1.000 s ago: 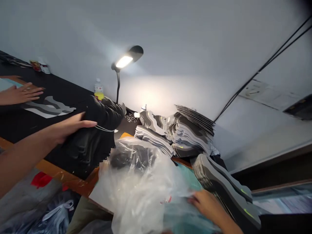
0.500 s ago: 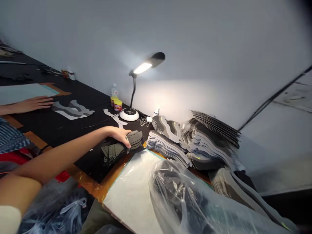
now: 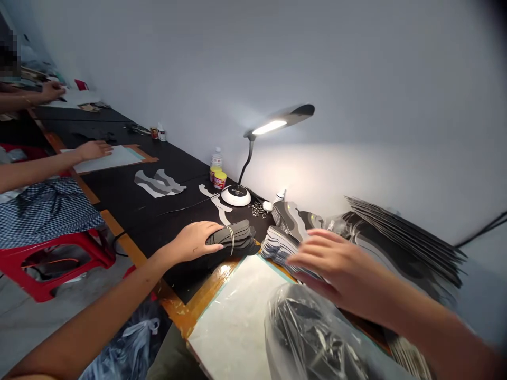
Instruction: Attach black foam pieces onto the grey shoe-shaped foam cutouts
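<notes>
My left hand (image 3: 195, 240) rests on one end of a banded bundle of dark cut pieces (image 3: 233, 240) lying on the black table (image 3: 130, 211). My right hand (image 3: 330, 266) hovers with spread fingers above the near stack of grey and white cut pieces (image 3: 279, 247), holding nothing. A clear plastic bag (image 3: 312, 338) with dark pieces inside sits just below my right wrist. A white cutting board (image 3: 233, 316) lies between my arms.
A lit desk lamp (image 3: 273, 126) stands behind the bundle, with a bottle (image 3: 216, 158) and a small jar (image 3: 219, 179) beside it. Tall stacks of cut pieces (image 3: 404, 237) fill the right. Another person's hand (image 3: 93, 150) rests on a board at left, above a red stool (image 3: 55, 258).
The view swung left and down. My left hand set the dark bundle down on the table. My right hand rose from the bag to above the stacks.
</notes>
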A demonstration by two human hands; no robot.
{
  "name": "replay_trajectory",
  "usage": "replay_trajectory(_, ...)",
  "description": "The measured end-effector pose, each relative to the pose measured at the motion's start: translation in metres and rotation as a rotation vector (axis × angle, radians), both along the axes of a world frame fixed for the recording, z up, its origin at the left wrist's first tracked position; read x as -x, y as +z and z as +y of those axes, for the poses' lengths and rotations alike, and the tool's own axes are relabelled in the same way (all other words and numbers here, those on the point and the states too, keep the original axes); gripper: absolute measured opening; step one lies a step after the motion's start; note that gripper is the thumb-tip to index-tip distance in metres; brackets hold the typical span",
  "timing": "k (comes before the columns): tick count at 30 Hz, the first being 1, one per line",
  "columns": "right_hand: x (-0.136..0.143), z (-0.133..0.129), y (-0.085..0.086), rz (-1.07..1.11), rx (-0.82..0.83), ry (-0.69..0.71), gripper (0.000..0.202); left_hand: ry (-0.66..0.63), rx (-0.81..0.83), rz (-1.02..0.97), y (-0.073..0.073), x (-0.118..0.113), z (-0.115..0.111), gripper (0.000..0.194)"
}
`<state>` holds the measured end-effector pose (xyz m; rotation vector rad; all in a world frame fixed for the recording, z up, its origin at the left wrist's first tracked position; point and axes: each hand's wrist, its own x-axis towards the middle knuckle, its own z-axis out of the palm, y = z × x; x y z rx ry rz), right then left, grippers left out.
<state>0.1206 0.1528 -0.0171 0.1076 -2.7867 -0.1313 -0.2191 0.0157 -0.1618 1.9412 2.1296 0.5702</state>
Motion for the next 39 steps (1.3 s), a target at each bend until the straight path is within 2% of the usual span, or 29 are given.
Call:
replay_trajectory(1,0.028,0.007,-0.010,-0.104,-0.022,0.056,0.036,0.019,-0.043,-0.010,-0.011,-0.003,-0.003,0.071)
replay_trajectory(2,0.055,0.013,-0.024,-0.132,-0.030,0.048,0.032,0.026,-0.078,-0.019,-0.020,-0.004,-0.004,0.072)
replay_trajectory(5,0.121,0.022,-0.076,-0.233,-0.058,-0.206,0.070,-0.034,-0.140,-0.105,-0.036,0.007,-0.001,0.071)
replay_trajectory(7,0.147,0.021,-0.105,-0.331,-0.082,-0.324,0.085,-0.008,-0.179,-0.163,-0.035,0.033,0.001,0.064)
replay_trajectory(8,0.154,0.021,-0.114,-0.362,-0.097,-0.345,0.087,0.059,-0.198,-0.171,-0.033,0.052,0.002,0.062)
replay_trajectory(10,0.157,0.021,-0.121,-0.361,-0.115,-0.346,0.086,0.290,-0.219,-0.124,-0.028,0.100,0.001,0.061)
replay_trajectory(13,0.138,0.023,-0.109,-0.268,-0.113,-0.283,0.080,0.615,-0.128,-0.013,-0.033,0.178,-0.004,0.048)
replay_trajectory(15,0.115,0.020,-0.098,-0.207,-0.092,-0.242,0.073,0.658,-0.046,0.039,-0.044,0.218,-0.006,0.038)
replay_trajectory(17,0.087,0.009,-0.097,-0.187,-0.054,-0.234,0.066,0.637,-0.008,0.090,-0.058,0.244,-0.006,0.033)
replay_trajectory(19,0.056,-0.008,-0.110,-0.240,0.002,-0.276,0.064,0.595,-0.009,0.148,-0.070,0.257,-0.004,0.033)
replay_trajectory(20,0.040,-0.017,-0.121,-0.268,0.040,-0.316,0.069,0.575,-0.019,0.178,-0.073,0.261,-0.003,0.034)
replay_trajectory(23,-0.008,-0.036,-0.163,-0.536,0.188,-0.465,0.079,0.539,-0.071,0.260,-0.075,0.266,-0.001,0.037)
replay_trajectory(24,-0.024,-0.039,-0.175,-0.628,0.242,-0.522,0.075,0.535,-0.093,0.282,-0.074,0.266,-0.001,0.036)
replay_trajectory(26,-0.054,-0.038,-0.190,-0.694,0.323,-0.627,0.049,0.532,-0.139,0.316,-0.068,0.267,-0.003,0.029)
replay_trajectory(28,-0.080,-0.033,-0.194,-0.690,0.374,-0.731,0.032,0.538,-0.188,0.332,-0.059,0.265,-0.005,0.021)
replay_trajectory(30,-0.102,-0.030,-0.190,-0.696,0.438,-0.783,0.030,0.562,-0.241,0.330,-0.047,0.263,-0.008,0.022)
replay_trajectory(33,-0.122,-0.031,-0.181,-0.690,0.518,-0.767,0.030,0.599,-0.332,0.307,-0.024,0.259,-0.008,0.028)
replay_trajectory(36,-0.131,-0.036,-0.181,-0.618,0.538,-0.720,0.031,0.621,-0.405,0.253,0.000,0.258,-0.002,0.024)
replay_trajectory(39,-0.133,-0.037,-0.187,-0.545,0.562,-0.677,0.029,0.680,-0.431,0.155,0.025,0.260,0.007,0.021)
